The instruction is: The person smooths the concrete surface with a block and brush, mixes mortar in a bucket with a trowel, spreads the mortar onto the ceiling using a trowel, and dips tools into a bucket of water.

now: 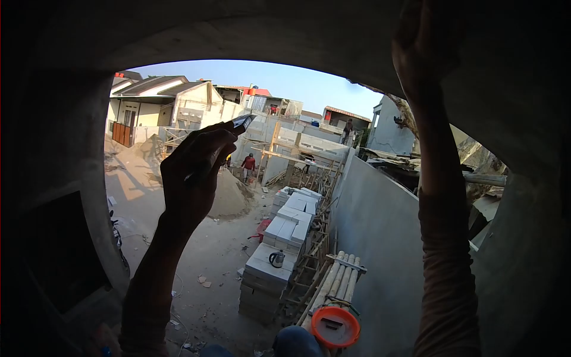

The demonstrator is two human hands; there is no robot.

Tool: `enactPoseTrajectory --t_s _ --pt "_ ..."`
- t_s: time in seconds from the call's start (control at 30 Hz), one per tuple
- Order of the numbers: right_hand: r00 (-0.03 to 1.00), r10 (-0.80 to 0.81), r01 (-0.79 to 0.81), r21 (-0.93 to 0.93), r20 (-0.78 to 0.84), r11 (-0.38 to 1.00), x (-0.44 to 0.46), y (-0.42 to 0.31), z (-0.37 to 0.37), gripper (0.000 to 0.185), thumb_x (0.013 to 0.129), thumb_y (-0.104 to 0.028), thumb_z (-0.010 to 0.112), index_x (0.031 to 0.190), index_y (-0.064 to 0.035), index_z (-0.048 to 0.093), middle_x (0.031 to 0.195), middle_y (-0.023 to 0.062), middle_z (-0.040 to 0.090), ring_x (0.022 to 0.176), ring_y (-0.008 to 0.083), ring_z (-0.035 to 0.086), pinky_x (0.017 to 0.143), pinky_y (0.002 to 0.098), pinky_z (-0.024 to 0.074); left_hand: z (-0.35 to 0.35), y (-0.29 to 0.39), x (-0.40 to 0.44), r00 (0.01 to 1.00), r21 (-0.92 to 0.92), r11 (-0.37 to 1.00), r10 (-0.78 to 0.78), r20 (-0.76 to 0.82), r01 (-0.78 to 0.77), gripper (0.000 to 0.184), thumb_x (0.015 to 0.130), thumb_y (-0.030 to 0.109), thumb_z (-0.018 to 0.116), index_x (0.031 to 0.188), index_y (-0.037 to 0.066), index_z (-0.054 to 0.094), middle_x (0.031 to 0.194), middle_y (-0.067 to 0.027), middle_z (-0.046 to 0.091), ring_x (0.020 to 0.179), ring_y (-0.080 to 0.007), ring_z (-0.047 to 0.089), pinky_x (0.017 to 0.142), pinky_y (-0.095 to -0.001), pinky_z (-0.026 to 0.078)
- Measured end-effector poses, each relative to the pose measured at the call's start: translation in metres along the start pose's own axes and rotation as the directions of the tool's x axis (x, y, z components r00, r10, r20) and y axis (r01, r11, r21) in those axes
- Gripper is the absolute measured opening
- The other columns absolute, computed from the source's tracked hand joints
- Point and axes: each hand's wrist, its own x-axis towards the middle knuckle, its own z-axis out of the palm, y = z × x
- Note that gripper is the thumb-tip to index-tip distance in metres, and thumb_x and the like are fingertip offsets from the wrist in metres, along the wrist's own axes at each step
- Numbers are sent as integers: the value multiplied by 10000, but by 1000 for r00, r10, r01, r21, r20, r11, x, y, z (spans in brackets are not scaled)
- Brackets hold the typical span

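My left hand is raised at the middle left, fingers closed round a small flat tool with a shiny metal edge. The tool's exact kind cannot be made out in the shadow. My right hand reaches high at the upper right, against the dark concrete underside. Its fingertips are lost in darkness and at the frame's top edge, so what it holds, if anything, is hidden. Below, an orange basin holds grey material with a dark piece lying in it.
Bamboo poles lie lashed together beside the basin. A kettle stands on stacked pale blocks. A grey wall runs along the right. Far below, a person in red is near a sand pile.
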Motion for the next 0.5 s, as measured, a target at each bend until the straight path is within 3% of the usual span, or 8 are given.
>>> enactPoseTrajectory --t_s 0.03,0.07,0.1,0.17,0.27,0.33,0.43,0.5 --pt "999 -35 35 7 24 999 8 -16 12 696 827 -47 716 1493 -186 566 1062 103 599 636 212 634 519 327 568 14 -5 -9 1000 -180 984 4 -2 -4 225 935 -94 664 1143 -19 704 1171 -166 708 1069 -243 715 942 -358 608" --pt "978 -191 181 108 89 978 0 -17 18 697 838 -20 680 1504 -181 557 1034 90 594 637 222 636 531 321 579 22 -6 -19 999 -218 975 -46 3 46 240 915 -94 686 1140 -16 717 1166 -160 723 1086 -239 706 962 -356 581" --pt "925 -347 338 79 154 938 -6 -14 11 675 846 -18 656 1496 -174 569 1003 97 595 620 216 637 497 311 546 25 -8 -28 996 -255 963 -93 5 91 257 894 -93 707 1137 -13 729 1160 -154 738 1104 -235 696 982 -354 554" --pt "852 -437 386 220 288 896 -62 25 5 617 918 -99 707 1494 -261 554 1217 83 681 922 231 709 663 342 619 20 -19 -49 994 -242 965 -106 8 105 261 926 -125 644 1159 -21 698 1200 -162 700 1124 -246 693 958 -358 605" --pt "879 -260 256 65 399 964 -66 85 -58 705 872 -81 724 1521 -275 527 1259 64 671 950 215 711 673 345 626 -5 -43 -89 982 -9 982 -191 -16 191 222 918 -69 693 1123 14 709 1165 -146 729 1132 -256 698 958 -369 577" --pt "950 -83 131 -145 302 981 -44 107 -80 694 881 -88 691 1526 -281 524 1277 45 664 1038 214 680 713 371 627 -9 -56 -116 954 -24 954 -299 -25 299 177 927 -32 711 1095 25 713 1132 -140 741 1124 -257 703 961 -373 556" --pt "977 -195 207 -172 82 963 -6 110 -62 534 951 -83 656 1476 -140 573 1258 91 672 891 271 650 733 351 581 4 -65 -154 924 -75 921 -383 12 383 153 939 -23 707 1086 22 711 1137 -143 739 1122 -259 702 969 -379 550" --pt "893 -218 258 -51 393 965 -13 94 -68 586 898 -42 636 1476 -120 577 1118 116 640 805 259 670 664 329 578 24 -72 -180 900 -110 894 -434 29 434 145 946 -15 703 1086 22 708 1139 -144 738 1123 -262 700 971 -383 549"
